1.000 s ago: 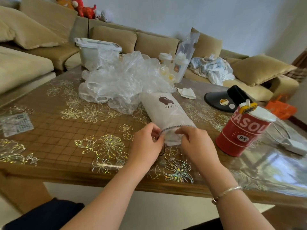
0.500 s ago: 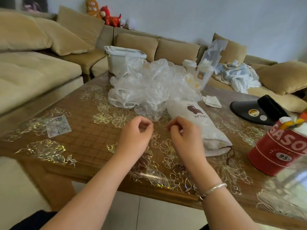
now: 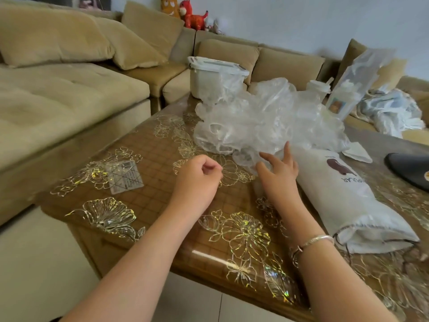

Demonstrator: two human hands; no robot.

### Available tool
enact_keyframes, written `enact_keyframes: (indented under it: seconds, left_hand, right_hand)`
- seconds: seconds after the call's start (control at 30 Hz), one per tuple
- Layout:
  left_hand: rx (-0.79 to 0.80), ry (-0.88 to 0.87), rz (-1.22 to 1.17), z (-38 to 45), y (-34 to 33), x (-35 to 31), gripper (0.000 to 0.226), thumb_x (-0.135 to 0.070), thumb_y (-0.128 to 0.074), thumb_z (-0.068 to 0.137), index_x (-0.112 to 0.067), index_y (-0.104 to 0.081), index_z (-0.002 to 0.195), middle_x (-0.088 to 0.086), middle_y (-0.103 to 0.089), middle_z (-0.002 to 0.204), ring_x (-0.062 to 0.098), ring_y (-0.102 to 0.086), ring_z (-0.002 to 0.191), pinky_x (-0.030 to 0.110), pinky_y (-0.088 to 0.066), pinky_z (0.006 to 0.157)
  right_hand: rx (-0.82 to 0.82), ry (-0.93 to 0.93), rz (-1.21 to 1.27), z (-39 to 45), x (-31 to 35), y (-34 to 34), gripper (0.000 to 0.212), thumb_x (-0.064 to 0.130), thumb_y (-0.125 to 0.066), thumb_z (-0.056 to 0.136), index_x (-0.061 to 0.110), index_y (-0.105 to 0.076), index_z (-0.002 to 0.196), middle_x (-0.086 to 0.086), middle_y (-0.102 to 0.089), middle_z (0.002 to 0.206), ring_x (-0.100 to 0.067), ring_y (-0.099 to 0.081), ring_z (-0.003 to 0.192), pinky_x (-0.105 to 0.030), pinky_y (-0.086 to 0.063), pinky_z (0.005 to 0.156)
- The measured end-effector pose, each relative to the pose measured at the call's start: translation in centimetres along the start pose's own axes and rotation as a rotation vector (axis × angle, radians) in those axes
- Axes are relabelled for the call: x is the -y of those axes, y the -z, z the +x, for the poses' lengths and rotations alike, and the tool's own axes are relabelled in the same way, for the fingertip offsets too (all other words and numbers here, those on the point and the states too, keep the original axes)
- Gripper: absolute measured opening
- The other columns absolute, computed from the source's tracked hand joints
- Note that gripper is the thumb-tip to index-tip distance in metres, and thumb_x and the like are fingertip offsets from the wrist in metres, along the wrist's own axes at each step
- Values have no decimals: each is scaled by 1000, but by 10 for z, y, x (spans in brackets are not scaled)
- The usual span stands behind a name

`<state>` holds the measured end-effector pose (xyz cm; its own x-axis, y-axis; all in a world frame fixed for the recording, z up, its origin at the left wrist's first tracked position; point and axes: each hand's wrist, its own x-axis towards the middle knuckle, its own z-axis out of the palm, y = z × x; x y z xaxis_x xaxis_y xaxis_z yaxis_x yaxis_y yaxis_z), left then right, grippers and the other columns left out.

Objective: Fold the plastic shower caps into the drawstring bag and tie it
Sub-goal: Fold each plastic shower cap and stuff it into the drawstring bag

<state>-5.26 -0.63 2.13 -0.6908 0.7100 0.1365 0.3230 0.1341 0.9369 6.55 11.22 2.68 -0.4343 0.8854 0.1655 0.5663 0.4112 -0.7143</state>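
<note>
Beige sofa point(image 3: 69, 94) upper left, floral-patterned table point(image 3: 144, 201) centre, crumpled clear shower caps point(image 3: 255, 122) heaped upper centre, white drawstring bag point(image 3: 343, 201) lying right, print partly legible "PULAR", right hand point(image 3: 278, 170) fingers spread at the caps, left hand point(image 3: 197, 180) curled, empty.

Big tan sofa point(image 3: 69, 94) wrapping round the left and far sides, fat cushions point(image 3: 53, 36) on it, red toy animal point(image 3: 193, 17) on top, pale wall point(image 3: 301, 19) behind, brown table point(image 3: 148, 201) with shiny gold flowers, light floor point(image 3: 34, 275) near.
</note>
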Motion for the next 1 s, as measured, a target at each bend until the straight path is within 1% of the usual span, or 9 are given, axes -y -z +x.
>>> enact_keyframes:
  seconds: [0.1, 0.23, 0.37, 0.5, 0.57, 0.63, 0.77, 0.9, 1.0]
  left_hand:
    - [25, 2, -3, 1, -5, 0, 16, -13, -55, 95, -21, -65, 86, -2, -71, 88, 19, -70, 81, 24, -54, 69]
    - [45, 7, -6, -1, -11, 0, 14, -14, -55, 95, -21, -66, 89, -5, -70, 86, 15, -69, 80, 12, -46, 55]
    - [34, -10, -22, -3, -12, -6, 11, -20, -62, 93, -25, -63, 102, -11, -66, 100, 2, -61, 84, 6, -41, 57]
    - [120, -56, -147, -9, -15, -18, 43, -29, -73, 86, -28, -54, 125, -16, -57, 115, 0, -59, 94, 8, -46, 68]
    - [179, -34, -198, -13, -17, -22, 39, -31, -73, 86, -27, -57, 122, -15, -59, 115, 0, -59, 96, 9, -49, 78]
    - [221, 29, -263, -16, -19, -24, 26, -28, -72, 87, -24, -65, 111, -9, -68, 109, 9, -66, 98, 26, -54, 91]
    - [280, 177, -485, -28, -24, -31, 7, -15, -72, 85, -13, -70, 92, 12, -75, 96, 31, -72, 84, 43, -62, 71]
    - [297, 198, -629, -36, -29, -37, 6, -6, -68, 87, -11, -67, 90, 5, -72, 82, 17, -68, 64, 30, -55, 52]
    - [268, 184, -647, -42, -34, -40, 8, -5, -65, 89, -12, -64, 89, 1, -69, 84, 10, -66, 63, 28, -56, 58]
  right_hand:
    - [50, 40, -69, 9, -10, -3, 48, 33, -43, 101, 22, -42, 148, 7, 1, 165, -21, 10, 151, -45, -3, 120]
    - [38, 107, -107, 12, -18, -10, 51, 33, -38, 104, 12, -37, 150, -3, -28, 159, -23, -13, 149, -41, -12, 120]
    - [-77, 178, 150, -2, -5, 2, 35, 30, -43, 99, 21, -63, 127, 2, -55, 129, -17, -41, 131, -32, -34, 106]
    - [-27, 199, 466, -31, 4, 21, 27, 22, -47, 95, 30, -73, 97, 10, -70, 101, -13, -62, 105, -30, -49, 88]
    - [40, 180, 595, -46, 3, 32, 29, 13, -47, 96, 25, -74, 94, 7, -73, 92, -10, -65, 92, -19, -49, 78]
    - [92, 145, 718, -56, 1, 40, 25, 12, -49, 93, 21, -72, 96, 2, -74, 91, -10, -66, 88, -18, -49, 76]
    - [55, -25, 1009, -63, -3, 48, 18, -4, -49, 96, 11, -53, 104, -9, -71, 88, -23, -67, 85, -39, -50, 85]
    - [60, -97, 893, -67, -14, 48, 30, 21, -72, 87, 9, -55, 110, -9, -63, 104, -18, -64, 86, -34, -51, 79]
    - [213, -151, 675, -72, -18, 49, 32, 33, -65, 91, 9, -64, 112, -11, -70, 107, -23, -67, 87, -34, -52, 78]
